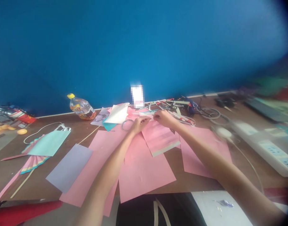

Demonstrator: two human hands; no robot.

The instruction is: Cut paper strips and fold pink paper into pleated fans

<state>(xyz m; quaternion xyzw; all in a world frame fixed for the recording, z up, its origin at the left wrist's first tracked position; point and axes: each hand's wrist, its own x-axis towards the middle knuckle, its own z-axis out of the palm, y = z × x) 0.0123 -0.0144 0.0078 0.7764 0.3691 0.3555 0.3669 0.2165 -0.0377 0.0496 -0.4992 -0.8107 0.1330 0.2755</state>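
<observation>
Both hands are together over the middle of the desk, at the far edge of a pink sheet of paper [160,138] with a pale strip along its near edge. The fingers of my left hand [139,125] are pinched at the sheet's far left corner. Close beside it, my right hand [164,118] is closed with its fingertips at the same far edge. Blur hides the exact fold under the fingertips. Larger pink sheets [144,179] lie flat beneath. Just left of my left hand are a white sheet [117,113] and a ring-shaped thing [127,125], perhaps scissor handles.
A tilted drink bottle [81,108], a lilac sheet [69,168], a light-blue paper bag shape [49,142] and a pleated pink paper piece [34,163] are at left. Paper scraps and cables [212,113] lie behind my right hand. A power strip [273,153] stands at right.
</observation>
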